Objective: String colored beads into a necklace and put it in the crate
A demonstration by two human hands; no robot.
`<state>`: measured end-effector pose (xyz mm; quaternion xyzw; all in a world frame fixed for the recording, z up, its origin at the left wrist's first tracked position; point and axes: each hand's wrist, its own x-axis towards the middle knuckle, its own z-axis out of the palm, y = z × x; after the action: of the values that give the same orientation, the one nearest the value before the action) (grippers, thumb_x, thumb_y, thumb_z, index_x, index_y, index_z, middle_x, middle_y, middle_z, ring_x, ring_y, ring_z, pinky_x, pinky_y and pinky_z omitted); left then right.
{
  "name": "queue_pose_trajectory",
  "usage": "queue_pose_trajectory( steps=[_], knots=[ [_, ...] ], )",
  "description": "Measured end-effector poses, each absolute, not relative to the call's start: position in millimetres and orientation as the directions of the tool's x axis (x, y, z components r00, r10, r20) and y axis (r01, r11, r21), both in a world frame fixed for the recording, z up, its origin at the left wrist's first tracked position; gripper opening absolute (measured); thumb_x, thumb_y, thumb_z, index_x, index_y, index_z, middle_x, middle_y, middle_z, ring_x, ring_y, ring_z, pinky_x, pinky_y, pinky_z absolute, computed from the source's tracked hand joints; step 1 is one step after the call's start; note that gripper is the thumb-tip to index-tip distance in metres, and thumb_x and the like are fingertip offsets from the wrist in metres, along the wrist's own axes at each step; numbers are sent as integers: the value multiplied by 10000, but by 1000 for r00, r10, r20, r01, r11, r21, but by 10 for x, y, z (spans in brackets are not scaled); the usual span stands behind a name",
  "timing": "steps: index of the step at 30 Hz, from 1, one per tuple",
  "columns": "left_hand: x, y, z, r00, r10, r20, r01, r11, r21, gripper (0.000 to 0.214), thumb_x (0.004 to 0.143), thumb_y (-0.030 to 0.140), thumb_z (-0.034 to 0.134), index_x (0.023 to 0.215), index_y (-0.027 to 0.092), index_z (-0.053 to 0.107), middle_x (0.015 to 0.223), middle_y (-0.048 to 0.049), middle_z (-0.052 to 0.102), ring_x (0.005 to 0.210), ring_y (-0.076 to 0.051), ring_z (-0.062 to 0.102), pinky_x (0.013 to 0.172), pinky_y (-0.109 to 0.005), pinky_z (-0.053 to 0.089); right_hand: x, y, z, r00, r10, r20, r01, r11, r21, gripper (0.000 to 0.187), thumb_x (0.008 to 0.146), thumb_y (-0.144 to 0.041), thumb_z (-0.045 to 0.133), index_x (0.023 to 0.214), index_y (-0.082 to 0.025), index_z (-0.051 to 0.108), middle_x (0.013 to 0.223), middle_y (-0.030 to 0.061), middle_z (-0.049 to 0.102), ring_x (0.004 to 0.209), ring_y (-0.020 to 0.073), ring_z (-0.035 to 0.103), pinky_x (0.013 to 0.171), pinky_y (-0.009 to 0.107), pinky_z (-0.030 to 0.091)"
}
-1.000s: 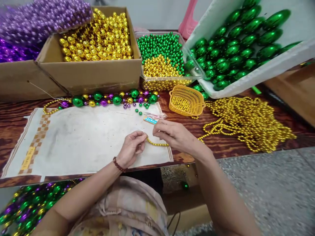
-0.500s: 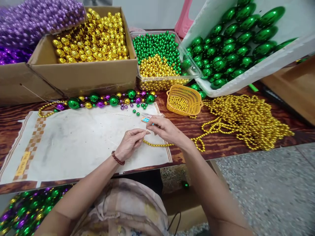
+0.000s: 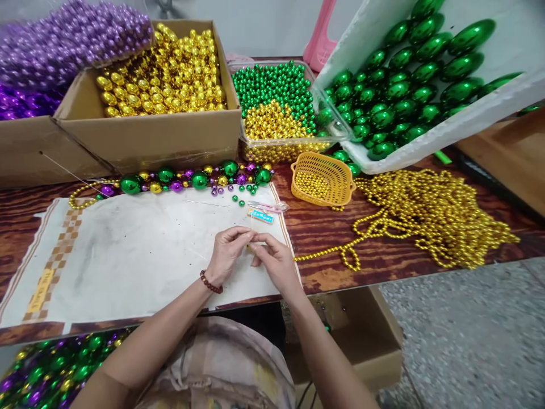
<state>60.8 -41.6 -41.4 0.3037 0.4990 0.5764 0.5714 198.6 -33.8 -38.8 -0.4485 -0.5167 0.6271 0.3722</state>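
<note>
Bright, even overhead lighting, with only soft shadows beneath the hands on the white cloth. Sharp glare spots mark the large green beads and the gold beads. Wide-angle distortion bends the table edge and boxes toward the frame borders. The centre is sharp; the lower corners are slightly soft.

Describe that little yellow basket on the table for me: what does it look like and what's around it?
The yellow basket is a small, rectangular, plastic-looking tray with latticed walls and a small tab handle at each end. It sits upright on the wooden table, holding a shallow layer of small gold beads. A clear tub of green and gold beads stands just behind it, and a heap of gold bead strands lies to its right, seemingly touching it. Neither hand touches it.
</note>
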Motion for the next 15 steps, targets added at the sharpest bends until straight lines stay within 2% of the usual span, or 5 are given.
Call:
queue_pose_trajectory(
  steps=[3, 6, 15],
  knots=[
    [630, -416, -431, -130, 971, -199, -363, 140, 921, 213, 717, 355, 787, 752, 147, 759, 702, -26, 695, 614, -104, 544, 581, -222, 417, 1960, -364, -389, -279, 953, -122, -40, -138, -990, 170, 845, -362, 677, 811, -196, 656, 751, -15, 610, 537, 97, 583, 521, 220, 453],
    [648, -421, -450, -96, 978, -184, -353, 140, 925, 211, 745, 358, 766, 763, 147, 759, 709, -27, 698, 611, -108, 550, 572, -223, 420, 1987, -362, -390, -306, 948, -86, -26, -99, -995, 164, 855, -345, 672, 790, -195, 665, 852, 4, 613, 584, 99, 609, 523, 215, 454],
    [652, -443, -485, -70, 977, -203, -332, 169, 928, 211, 746, 356, 748, 770, 147, 746, 662, -5, 657, 539, -84, 474, 522, -217, 373, 2051, -411, -426, -350, 937, 8, 57, 30, -998, 170, 881, -271, 630, 735, -205, 684, 873, 25, 591, 684, 125, 553, 552, 222, 450]
  ],
)
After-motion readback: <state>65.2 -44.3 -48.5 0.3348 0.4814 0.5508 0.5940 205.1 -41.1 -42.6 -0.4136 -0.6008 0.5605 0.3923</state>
